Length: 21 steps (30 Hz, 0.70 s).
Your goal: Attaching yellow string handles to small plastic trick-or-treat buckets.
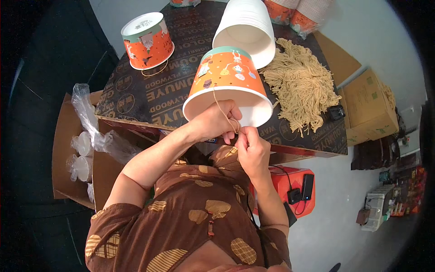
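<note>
An orange paper bucket with a green band and cartoon figures lies tilted at the table's near edge, its white mouth facing me. A thin tan cord comes from its side near the rim and crosses my left hand, which reaches into the mouth with curled fingers holding the cord. Close beside it, just below the rim, my right hand pinches the cord between thumb and fingers. The exact crossing of the cord at the fingertips is partly hidden.
A similar bucket with a cord loop stands upside down at the left. Nested white buckets lie behind mine. A heap of tan cords is at the right. Cardboard boxes flank the table; a red stool holds black devices.
</note>
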Tool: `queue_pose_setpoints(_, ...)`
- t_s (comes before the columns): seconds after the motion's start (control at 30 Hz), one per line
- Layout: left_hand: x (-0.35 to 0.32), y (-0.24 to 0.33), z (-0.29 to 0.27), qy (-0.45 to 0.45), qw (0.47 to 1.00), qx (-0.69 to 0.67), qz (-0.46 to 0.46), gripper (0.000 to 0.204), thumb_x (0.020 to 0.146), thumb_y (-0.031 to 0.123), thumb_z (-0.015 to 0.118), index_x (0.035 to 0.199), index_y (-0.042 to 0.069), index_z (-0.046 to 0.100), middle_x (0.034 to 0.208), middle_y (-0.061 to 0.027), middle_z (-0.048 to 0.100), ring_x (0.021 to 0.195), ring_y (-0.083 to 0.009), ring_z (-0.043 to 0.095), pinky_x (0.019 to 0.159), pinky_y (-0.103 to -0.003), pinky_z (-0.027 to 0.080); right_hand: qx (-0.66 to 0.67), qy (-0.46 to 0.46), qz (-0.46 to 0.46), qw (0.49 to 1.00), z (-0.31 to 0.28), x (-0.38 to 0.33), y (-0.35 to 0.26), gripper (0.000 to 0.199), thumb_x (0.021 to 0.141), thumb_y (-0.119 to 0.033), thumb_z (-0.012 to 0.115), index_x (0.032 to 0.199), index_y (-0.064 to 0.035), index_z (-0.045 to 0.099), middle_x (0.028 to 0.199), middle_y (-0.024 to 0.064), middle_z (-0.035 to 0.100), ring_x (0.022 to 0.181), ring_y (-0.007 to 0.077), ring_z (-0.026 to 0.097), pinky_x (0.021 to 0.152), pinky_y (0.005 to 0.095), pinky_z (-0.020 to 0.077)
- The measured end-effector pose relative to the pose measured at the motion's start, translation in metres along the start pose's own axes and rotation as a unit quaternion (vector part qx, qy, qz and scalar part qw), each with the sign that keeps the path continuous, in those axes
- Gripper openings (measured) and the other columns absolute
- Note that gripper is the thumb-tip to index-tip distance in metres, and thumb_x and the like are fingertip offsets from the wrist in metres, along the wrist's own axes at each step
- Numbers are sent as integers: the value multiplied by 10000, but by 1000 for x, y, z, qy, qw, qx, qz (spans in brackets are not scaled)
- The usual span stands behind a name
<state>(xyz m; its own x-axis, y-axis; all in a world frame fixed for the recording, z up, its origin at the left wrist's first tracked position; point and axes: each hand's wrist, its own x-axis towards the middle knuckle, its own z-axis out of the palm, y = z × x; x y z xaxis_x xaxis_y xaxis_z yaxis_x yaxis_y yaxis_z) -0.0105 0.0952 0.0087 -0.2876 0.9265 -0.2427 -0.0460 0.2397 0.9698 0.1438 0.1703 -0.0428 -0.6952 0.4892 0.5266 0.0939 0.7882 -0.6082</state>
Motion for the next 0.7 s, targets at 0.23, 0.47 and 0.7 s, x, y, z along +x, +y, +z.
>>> queue_pose_setpoints(0.23, 0, -2, -1, -9, 999, 36, 19, 131, 864, -42, 595, 975, -60, 527, 827, -101, 603, 587, -125, 608, 476, -247, 530, -6, -3, -13, 1000, 0, -2, 2, 146, 847, -27, 638, 964, -30, 551, 642, 161, 599, 589, 350, 626, 528, 441, 473)
queue_pose_setpoints(0.47, -4, 1, 3, 5, 995, 94, 39, 151, 832, -69, 575, 981, -56, 554, 811, -73, 593, 572, -103, 567, 464, -241, 498, 137, 25, 110, 984, -9, 0, -6, 127, 887, -51, 647, 799, 9, 579, 595, 150, 595, 540, 294, 643, 486, 342, 459)
queue_pose_setpoints(0.7, -3, -4, 2, 8, 993, 104, 50, 182, 839, -71, 556, 1020, -57, 558, 837, -72, 598, 606, -92, 552, 472, -245, 487, -18, 8, 12, 1000, -6, 4, -6, 161, 844, -27, 635, 993, -65, 585, 618, 156, 621, 567, 337, 647, 506, 430, 487)
